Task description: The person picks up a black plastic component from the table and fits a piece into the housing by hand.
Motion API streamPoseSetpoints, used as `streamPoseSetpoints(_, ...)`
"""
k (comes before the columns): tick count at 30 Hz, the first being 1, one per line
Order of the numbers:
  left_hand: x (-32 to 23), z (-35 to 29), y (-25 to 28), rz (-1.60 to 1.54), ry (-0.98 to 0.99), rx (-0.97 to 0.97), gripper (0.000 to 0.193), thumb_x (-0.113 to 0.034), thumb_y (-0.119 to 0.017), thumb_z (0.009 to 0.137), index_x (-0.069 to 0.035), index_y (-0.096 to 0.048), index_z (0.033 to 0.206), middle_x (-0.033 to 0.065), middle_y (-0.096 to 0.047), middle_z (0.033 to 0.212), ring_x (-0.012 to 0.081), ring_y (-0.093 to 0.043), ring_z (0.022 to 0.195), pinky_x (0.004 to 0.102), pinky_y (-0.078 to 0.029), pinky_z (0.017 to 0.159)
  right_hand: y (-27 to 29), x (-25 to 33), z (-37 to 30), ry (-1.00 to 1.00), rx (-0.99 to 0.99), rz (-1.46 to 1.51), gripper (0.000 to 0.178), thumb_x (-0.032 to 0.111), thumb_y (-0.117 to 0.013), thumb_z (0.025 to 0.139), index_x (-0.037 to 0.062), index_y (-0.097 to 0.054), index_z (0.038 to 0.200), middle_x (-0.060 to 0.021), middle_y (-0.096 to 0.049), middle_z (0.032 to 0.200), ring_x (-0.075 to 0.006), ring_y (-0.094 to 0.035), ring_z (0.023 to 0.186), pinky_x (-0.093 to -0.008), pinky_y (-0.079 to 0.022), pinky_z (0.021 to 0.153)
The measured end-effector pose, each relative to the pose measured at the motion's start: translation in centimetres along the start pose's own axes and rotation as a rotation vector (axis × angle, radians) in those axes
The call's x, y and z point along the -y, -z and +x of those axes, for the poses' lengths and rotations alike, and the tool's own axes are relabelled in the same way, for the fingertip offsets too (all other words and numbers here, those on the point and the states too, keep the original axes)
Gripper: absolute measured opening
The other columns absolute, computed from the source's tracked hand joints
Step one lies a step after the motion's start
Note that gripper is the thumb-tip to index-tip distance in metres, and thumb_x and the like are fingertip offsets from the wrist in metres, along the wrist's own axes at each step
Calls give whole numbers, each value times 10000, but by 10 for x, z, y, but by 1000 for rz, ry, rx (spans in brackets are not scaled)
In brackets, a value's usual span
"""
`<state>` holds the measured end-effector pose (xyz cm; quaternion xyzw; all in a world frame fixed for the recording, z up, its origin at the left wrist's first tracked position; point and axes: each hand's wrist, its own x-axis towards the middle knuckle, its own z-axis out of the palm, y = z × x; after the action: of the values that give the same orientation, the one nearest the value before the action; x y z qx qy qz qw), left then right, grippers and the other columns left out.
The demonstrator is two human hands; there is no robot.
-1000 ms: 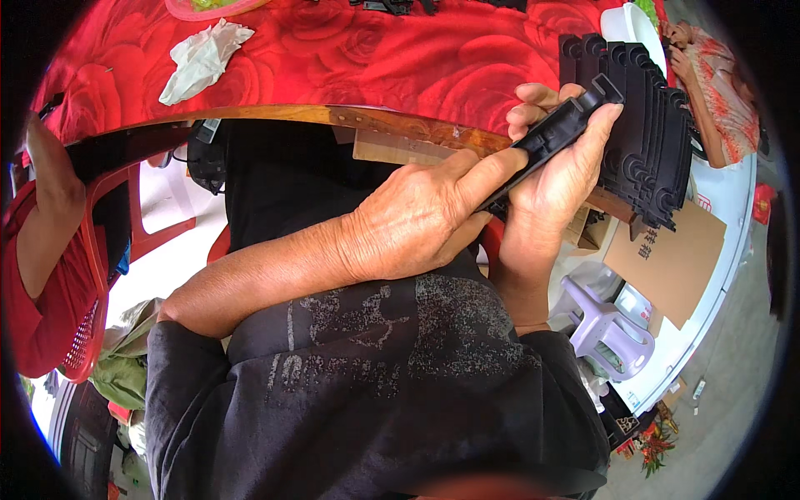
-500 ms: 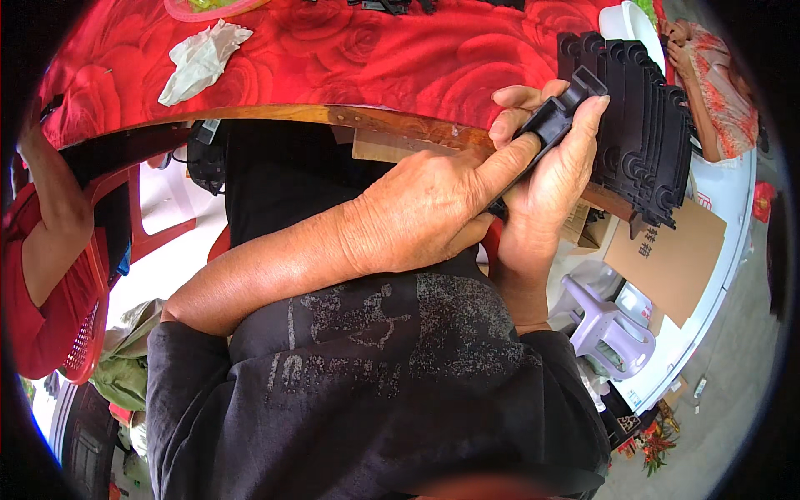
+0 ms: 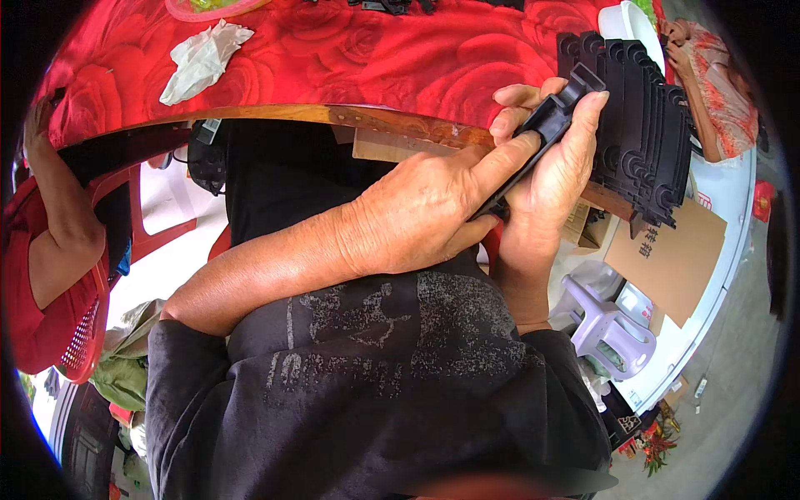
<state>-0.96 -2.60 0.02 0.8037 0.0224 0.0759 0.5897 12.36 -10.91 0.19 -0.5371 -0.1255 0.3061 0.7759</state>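
While right hand (image 3: 550, 179) is cradling the black part (image 3: 552, 122) and left hand (image 3: 427, 200) is clasping it, I'm figuring lopsided pressure might twist it loose.

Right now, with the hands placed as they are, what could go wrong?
The right hand cups a slim black plastic part, held at a slant, with the left hand also against it; if the cupping grip loosened, the part might slip.

Close beside the right hand, the stack of ridged black plastic parts sits at the table's brown wooden edge; a bump could shift it or knock pieces off.
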Motion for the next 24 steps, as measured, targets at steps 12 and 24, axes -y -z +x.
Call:
streamPoseSetpoints(12, 11, -5, -16, 127, -148, -129, 619, -106, -644, 818, 26, -404, 1374, 208, -592, 896, 367, -646, 741, 426, -548, 649, 10, 4, 6, 30, -49, -41, 541, 583, -347, 985, 68, -512, 995, -250, -676, 842, -287, -698, 637, -297, -550, 517)
streamPoseSetpoints(24, 15, -4, -19, 150, -123, -148, 571, -106, -615, 824, 51, -447, 1347, 184, -589, 796, 342, -634, 673, 425, -535, 617, 8, -1, 2, -1, -29, 10, 542, 575, -420, 969, 54, -564, 995, -215, -663, 850, -214, -643, 592, -279, -506, 521)
